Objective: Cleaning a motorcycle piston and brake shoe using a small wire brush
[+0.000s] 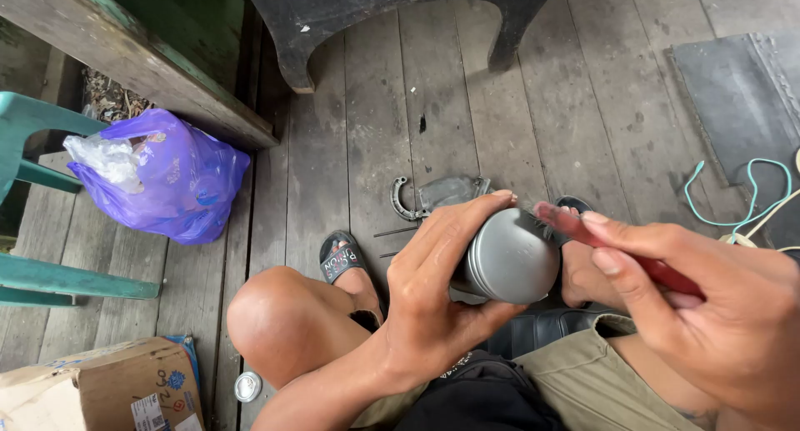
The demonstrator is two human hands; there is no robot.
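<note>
Weathered plank floor; left hand fingers wrapped around grey metal piston, centre-near above knees. Right hand pinches red-handled brush against its edge. Piston likely rigid, weighty, slick; grip skirt sides

A tan cardboard box with a white label sits bottom left, below a purple plastic bag.

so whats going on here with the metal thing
A seated person holds a grey metal cylinder in the left hand, its flat end facing up. The right hand holds a red-handled brush with its bristles at the cylinder's rim. A purple plastic bag lies on the wooden floor.
</note>
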